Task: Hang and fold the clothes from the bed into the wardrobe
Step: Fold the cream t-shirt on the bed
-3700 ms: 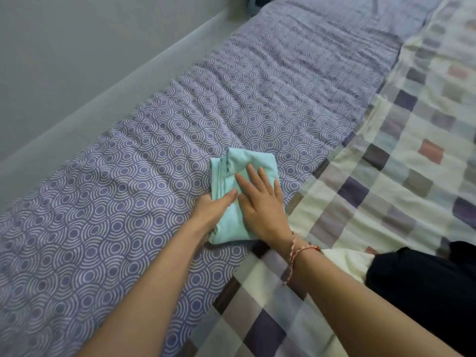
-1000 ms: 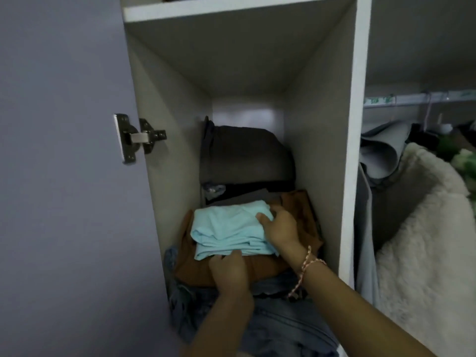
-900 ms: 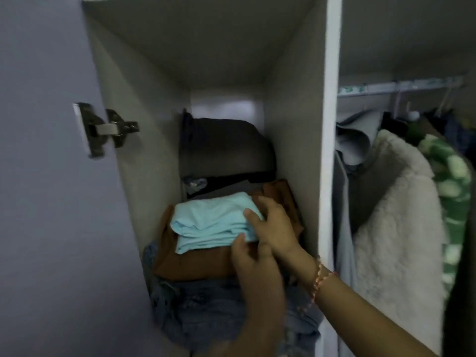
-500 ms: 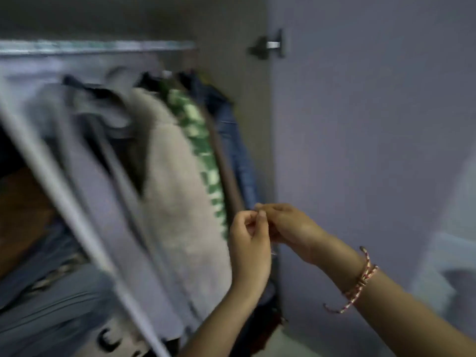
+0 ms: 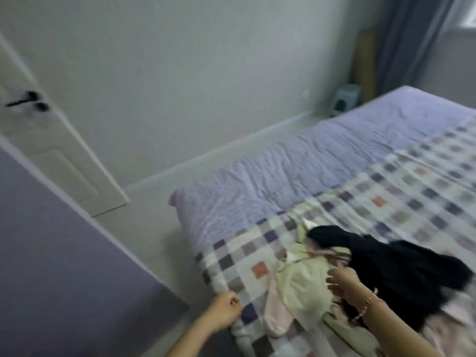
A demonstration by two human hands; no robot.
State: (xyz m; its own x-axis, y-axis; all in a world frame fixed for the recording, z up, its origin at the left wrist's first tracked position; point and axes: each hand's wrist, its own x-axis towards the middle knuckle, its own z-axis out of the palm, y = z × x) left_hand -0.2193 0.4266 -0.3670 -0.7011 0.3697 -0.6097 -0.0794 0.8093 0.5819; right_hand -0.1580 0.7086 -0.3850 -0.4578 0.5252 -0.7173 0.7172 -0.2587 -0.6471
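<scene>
— What's on the bed [image 5: 195, 210]?

— A crinkled lilac sheet [image 5: 296, 171] along its far side. A checked quilt [image 5: 386, 202] covers the rest, with small squares in cream, grey, plum and here and there a coral one. The clothes sit in a loose heap at the bed's near corner, on the quilt.

— What sort of clothes?

— Soft, crumpled stuff, nothing folded. A pale cream garment [image 5: 301, 282], thin and wrinkled, with a narrow cord or strap trailing from it. A pink garment [image 5: 277, 318] lies partly under that, one rounded end hanging towards the bed's edge. A black garment [image 5: 401, 264], matte and bunched, lies across the heap on the side further in from the corner.

— And the hands?

— The right hand [image 5: 342, 282], a beaded bracelet [image 5: 368, 304] at its wrist, lies on the heap where cream meets black. Its fingers are spread and a little bent, the tips touching the cream cloth, not closed round it. The left hand [image 5: 225, 309] is just off the bed's near corner, at the quilt's edge. Its fingers are loosely curled in and hold nothing.

— Anything else?

— Beyond the bed's foot there's a white panelled door [image 5: 51, 155] with a dark lever handle [image 5: 25, 100]. Nearer to us is a flat lilac panel [image 5: 51, 266]. At the bed's head stand a tan headboard [image 5: 364, 60] and a grey-blue curtain [image 5: 407, 42] in long folds.
</scene>
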